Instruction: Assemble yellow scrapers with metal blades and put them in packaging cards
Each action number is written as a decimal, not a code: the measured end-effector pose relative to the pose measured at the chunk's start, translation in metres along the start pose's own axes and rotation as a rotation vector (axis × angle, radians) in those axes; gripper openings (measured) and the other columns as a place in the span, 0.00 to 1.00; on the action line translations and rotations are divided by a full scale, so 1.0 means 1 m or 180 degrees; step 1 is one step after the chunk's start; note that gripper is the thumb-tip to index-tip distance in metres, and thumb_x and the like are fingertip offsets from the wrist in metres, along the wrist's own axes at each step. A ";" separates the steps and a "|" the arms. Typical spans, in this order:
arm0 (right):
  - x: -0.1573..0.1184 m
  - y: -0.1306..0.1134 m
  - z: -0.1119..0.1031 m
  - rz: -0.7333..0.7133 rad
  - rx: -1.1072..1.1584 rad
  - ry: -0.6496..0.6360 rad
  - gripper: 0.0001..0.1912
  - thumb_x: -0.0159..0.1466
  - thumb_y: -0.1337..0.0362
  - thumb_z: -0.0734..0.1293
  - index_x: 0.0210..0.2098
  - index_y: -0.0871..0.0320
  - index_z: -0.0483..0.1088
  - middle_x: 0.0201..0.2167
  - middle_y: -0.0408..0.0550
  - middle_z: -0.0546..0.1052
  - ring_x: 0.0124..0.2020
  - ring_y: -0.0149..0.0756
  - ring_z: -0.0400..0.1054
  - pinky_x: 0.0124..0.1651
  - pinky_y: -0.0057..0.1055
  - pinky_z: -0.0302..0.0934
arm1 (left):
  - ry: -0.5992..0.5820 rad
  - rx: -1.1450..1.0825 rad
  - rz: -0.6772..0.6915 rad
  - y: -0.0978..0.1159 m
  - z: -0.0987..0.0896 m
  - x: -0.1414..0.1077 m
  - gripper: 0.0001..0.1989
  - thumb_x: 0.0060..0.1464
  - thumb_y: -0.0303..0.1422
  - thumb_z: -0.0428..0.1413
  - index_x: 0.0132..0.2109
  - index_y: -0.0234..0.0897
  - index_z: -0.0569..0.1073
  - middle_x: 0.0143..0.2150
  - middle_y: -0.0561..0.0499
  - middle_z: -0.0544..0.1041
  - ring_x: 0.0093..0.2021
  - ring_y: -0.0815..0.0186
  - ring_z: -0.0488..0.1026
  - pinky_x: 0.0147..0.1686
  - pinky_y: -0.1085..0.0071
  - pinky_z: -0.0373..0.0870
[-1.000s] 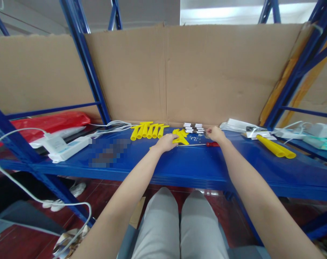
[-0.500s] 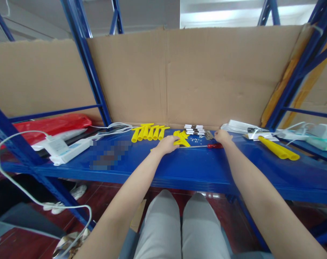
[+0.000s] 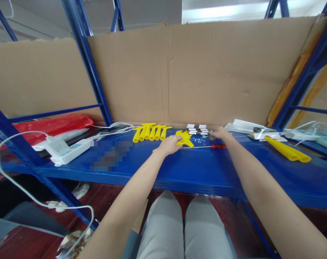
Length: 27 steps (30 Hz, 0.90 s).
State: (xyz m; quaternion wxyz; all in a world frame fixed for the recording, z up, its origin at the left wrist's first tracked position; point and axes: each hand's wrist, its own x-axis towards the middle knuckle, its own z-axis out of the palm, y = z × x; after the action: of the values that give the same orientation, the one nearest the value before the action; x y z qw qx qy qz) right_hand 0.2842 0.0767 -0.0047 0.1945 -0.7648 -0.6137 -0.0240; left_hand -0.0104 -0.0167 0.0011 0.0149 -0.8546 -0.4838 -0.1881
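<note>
Your L hand (image 3: pixel 170 145) is closed on a yellow piece (image 3: pixel 188 142), its head just R of your fingers; prob. light, stiff plastic, best held by handle. R hand (image 3: pixel 221 133) touches metal bits (image 3: pixel 211 136); can't tell if gripped.

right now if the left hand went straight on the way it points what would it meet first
The left hand would first meet the small yellow pieces right at its fingertips; it seems to touch them already, though depth is hard to judge.
</note>
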 end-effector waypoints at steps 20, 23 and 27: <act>-0.022 -0.020 -0.006 0.0431 -0.0187 -0.0101 0.26 0.63 0.52 0.64 0.52 0.64 0.73 0.49 0.67 0.76 0.54 0.53 0.70 0.53 0.44 0.62 | 0.0010 -0.0030 0.0064 0.001 0.000 0.000 0.19 0.58 0.33 0.57 0.57 0.38 0.74 0.59 0.44 0.74 0.60 0.56 0.69 0.59 0.64 0.64; -0.026 -0.022 -0.008 0.0431 -0.0166 -0.0016 0.24 0.63 0.55 0.64 0.53 0.65 0.73 0.49 0.68 0.76 0.54 0.53 0.70 0.54 0.44 0.62 | -0.0002 -0.0045 0.0048 -0.001 0.001 0.001 0.19 0.59 0.34 0.56 0.57 0.38 0.73 0.59 0.44 0.74 0.59 0.55 0.70 0.58 0.63 0.66; -0.031 -0.022 -0.017 0.0658 0.0028 0.0181 0.22 0.63 0.59 0.65 0.52 0.67 0.73 0.48 0.69 0.76 0.53 0.55 0.71 0.53 0.44 0.63 | 0.0003 -0.0009 0.0018 -0.001 0.002 0.001 0.19 0.59 0.35 0.56 0.57 0.38 0.73 0.58 0.45 0.74 0.58 0.56 0.71 0.56 0.64 0.67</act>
State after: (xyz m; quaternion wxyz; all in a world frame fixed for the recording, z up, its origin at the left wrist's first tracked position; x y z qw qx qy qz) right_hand 0.2587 0.0460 0.0080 0.2167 -0.8222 -0.5258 -0.0229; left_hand -0.0102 -0.0148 -0.0006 0.0144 -0.8558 -0.4812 -0.1892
